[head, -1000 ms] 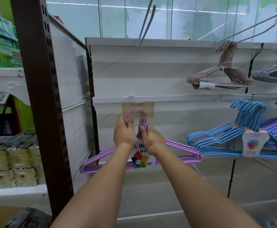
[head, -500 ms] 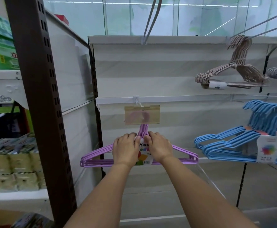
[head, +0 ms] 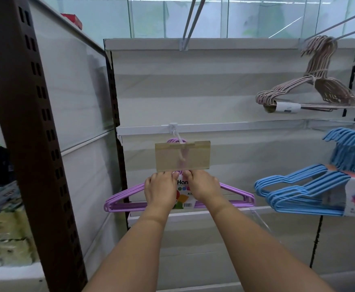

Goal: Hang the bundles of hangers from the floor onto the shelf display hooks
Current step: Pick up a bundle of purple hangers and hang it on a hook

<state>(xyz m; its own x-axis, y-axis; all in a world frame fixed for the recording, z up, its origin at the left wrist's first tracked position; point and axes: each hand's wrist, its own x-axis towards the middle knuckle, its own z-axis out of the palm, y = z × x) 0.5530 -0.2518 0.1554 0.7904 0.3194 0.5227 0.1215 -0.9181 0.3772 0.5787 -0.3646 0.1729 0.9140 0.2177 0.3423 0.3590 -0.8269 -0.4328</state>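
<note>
Gripping purple hanger bundle (head: 231,197) shoulders, left hand (head: 160,191), right hand (head: 204,187), grip closed below hook (head: 177,137)

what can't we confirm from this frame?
- Head view: whether purple bundle sits fully on the display hook; price tag holder covers its tip.
- Label: hands cover most.
- Blue bundle: cut off by right edge, blurred.

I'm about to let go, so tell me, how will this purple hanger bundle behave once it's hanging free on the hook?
The purple hanger bundle looks stiff and probably light: thin plastic arms held flat by a paper label. Hung from one narrow hook, it may swing or tilt sideways when the left hand and right hand release.
</note>
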